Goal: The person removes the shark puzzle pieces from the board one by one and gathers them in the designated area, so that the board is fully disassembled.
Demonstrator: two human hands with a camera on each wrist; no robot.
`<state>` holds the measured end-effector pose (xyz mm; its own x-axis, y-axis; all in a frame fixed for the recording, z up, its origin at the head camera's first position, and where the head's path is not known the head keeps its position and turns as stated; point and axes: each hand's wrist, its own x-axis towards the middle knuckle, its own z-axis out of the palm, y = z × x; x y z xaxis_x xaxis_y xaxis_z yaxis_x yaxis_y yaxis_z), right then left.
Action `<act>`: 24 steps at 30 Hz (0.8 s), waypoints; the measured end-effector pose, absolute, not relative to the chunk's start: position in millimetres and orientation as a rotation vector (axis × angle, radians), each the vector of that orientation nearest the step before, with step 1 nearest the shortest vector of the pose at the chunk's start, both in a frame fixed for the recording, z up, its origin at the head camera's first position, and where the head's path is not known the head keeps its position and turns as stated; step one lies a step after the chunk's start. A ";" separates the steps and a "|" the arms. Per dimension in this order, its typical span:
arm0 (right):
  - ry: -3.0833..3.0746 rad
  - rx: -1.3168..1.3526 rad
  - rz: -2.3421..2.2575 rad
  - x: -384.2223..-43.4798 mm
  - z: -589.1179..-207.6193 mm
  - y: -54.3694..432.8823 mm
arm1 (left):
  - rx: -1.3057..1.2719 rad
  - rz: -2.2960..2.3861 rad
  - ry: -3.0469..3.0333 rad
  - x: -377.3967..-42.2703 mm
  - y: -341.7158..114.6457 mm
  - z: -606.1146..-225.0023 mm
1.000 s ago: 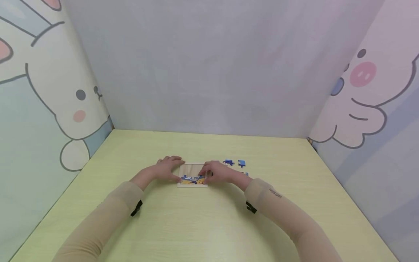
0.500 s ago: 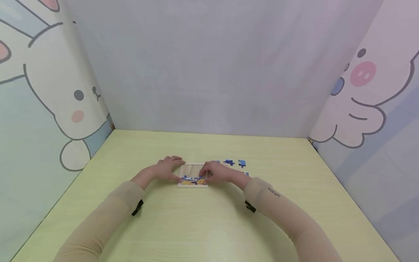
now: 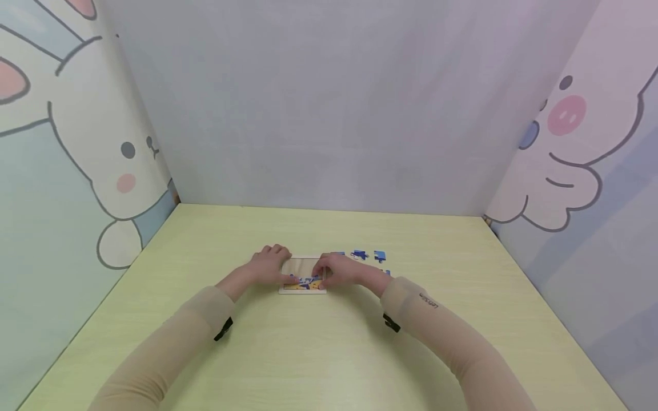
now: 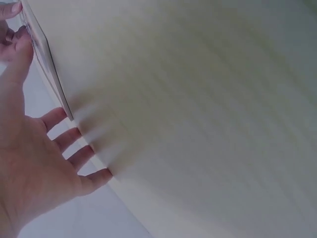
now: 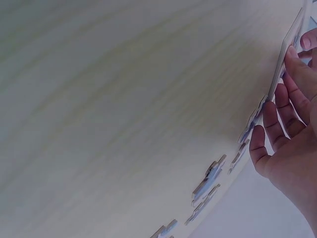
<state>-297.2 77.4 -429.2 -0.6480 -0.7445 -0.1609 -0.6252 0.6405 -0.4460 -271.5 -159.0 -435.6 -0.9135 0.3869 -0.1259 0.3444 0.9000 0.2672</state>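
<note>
In the head view, just below centre, your left hand (image 3: 269,266) spreads at the left of the puzzle tray (image 3: 303,291), thumb on its fitted pieces (image 3: 309,283), while your right hand (image 3: 340,270) bends over the right side. Left wrist view: at left, your fingers splay, one at the tray's edge. Right wrist view: at right, your fingers curve; whether they grip anything, you can't tell.
</note>
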 end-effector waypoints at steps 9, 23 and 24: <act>2.514 -1.061 -0.542 -295.2 -429.1 76.2 | 0.508 0.346 2.891 -267.2 -154.6 -434.3; 2.496 -1.003 -0.690 -297.7 -427.6 81.4 | 0.514 0.336 2.903 -268.5 -153.0 -435.7; 2.492 -0.995 -0.701 -298.2 -426.8 82.0 | 0.515 0.337 2.904 -268.5 -153.0 -435.4</act>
<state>-298.2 82.0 -426.8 -0.6840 -0.7142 -0.1484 -0.5321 0.6277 -0.5682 -268.5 -153.0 -435.4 -0.9253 0.3563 -0.1298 0.3171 0.9147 0.2506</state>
